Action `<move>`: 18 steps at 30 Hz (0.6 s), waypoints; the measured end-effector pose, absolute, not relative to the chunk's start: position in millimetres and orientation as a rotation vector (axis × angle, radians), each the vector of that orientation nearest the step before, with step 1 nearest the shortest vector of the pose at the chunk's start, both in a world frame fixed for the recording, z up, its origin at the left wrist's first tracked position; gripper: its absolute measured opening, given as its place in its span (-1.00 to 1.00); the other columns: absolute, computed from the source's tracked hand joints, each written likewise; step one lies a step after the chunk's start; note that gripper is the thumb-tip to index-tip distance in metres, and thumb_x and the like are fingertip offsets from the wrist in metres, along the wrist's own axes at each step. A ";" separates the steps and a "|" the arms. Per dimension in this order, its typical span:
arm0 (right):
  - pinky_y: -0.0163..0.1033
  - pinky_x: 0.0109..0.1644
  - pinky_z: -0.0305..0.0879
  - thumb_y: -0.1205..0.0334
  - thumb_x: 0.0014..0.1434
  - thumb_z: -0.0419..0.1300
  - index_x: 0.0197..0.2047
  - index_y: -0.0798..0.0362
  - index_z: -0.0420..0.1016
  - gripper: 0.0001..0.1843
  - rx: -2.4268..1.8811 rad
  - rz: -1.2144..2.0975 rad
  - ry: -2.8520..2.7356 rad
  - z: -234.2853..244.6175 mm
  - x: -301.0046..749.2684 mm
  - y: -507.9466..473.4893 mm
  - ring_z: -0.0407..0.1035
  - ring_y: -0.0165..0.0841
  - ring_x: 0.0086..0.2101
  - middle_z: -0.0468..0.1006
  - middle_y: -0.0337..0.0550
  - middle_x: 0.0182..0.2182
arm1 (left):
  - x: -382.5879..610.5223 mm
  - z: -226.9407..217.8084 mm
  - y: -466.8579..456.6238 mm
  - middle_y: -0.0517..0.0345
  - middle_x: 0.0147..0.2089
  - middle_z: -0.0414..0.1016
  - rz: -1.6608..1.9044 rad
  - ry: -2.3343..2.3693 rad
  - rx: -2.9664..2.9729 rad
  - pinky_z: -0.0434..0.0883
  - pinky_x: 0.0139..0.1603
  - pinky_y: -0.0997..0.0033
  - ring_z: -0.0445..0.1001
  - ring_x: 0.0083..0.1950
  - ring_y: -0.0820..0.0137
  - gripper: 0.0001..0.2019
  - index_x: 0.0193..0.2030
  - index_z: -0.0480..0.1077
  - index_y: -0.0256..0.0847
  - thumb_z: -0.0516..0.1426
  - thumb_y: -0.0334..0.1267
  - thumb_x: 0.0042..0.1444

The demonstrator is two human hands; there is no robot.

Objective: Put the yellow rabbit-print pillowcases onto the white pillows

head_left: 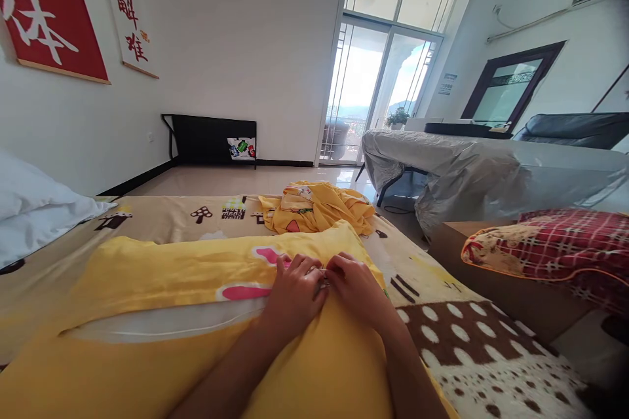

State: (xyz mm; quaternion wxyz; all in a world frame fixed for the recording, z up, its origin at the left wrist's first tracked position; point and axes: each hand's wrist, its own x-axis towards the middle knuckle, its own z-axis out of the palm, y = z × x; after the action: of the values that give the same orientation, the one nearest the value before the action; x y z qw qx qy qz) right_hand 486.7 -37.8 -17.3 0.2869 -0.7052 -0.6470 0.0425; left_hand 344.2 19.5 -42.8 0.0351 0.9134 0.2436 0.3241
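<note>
A yellow pillowcase (162, 268) with pink printed shapes lies in front of me. Through a long slit in it shows a white pillow (167, 322). My left hand (297, 288) is closed at the right part of this slit, its thumb and fingers pinching the pillowcase's edge. Close beside it, almost touching, my right hand (354, 285) also pinches at the same spot. Something thin and whitish shows between the fingertips, too small to tell what it is.
A crumpled yellow cloth (319, 206) lies beyond the pillowcase on the patterned bed cover (171, 216). White bedding (39, 209) is at the left. A folded red plaid quilt (550, 249) rests at the right, near a plastic-covered table (457, 157).
</note>
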 end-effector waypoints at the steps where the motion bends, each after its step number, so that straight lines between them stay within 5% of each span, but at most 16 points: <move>1: -0.30 -0.21 0.13 0.35 0.21 0.01 -0.42 0.06 0.38 -0.79 -1.896 0.100 -1.745 -19.4 486.1 -36.1 0.31 -0.38 -0.31 0.46 -0.17 -0.37 | 344.8 -43.1 19.4 0.20 -0.01 0.48 0.967 0.761 2.825 0.13 0.09 0.02 0.35 0.06 0.30 -0.89 -0.18 0.42 -0.16 0.15 -0.28 0.14; 8: -0.27 -0.19 0.10 0.29 0.29 -0.08 -0.41 0.05 0.30 -0.74 -1.963 -0.011 -1.753 -29.6 484.6 -29.0 0.30 -0.35 -0.31 0.47 -0.13 -0.36 | 349.5 -47.9 19.0 0.18 -0.05 0.48 1.001 0.725 2.923 0.17 0.06 0.11 0.37 0.00 0.35 -0.89 -0.16 0.39 -0.19 0.07 -0.38 0.20; 15: -0.31 -0.35 0.07 0.18 0.26 -0.13 -0.50 0.00 0.14 -0.71 -1.894 0.135 -1.584 -24.7 491.1 -29.0 0.25 -0.38 -0.45 0.44 -0.18 -0.49 | 346.1 -54.0 12.4 0.02 -0.01 0.45 1.444 0.620 3.169 0.15 0.02 0.17 0.34 0.06 0.28 -0.82 -0.14 0.37 -0.27 -0.02 -0.46 0.21; 18: -0.30 -0.38 0.04 0.17 0.24 -0.13 -0.52 0.00 0.12 -0.71 -1.901 0.117 -1.560 -26.0 491.3 -26.7 0.21 -0.39 -0.49 0.42 -0.19 -0.53 | 344.7 -51.7 6.9 -0.01 -0.09 0.45 1.486 0.607 3.283 0.18 -0.06 0.20 0.37 -0.10 0.29 -0.82 -0.13 0.37 -0.32 -0.03 -0.44 0.22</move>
State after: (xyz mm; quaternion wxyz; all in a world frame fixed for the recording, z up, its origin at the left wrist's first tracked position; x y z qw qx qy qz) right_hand 491.3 -26.7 -26.0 0.3332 -0.7280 -0.5975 0.0448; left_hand 344.7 6.9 -51.7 -0.2535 0.8691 0.1606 0.3933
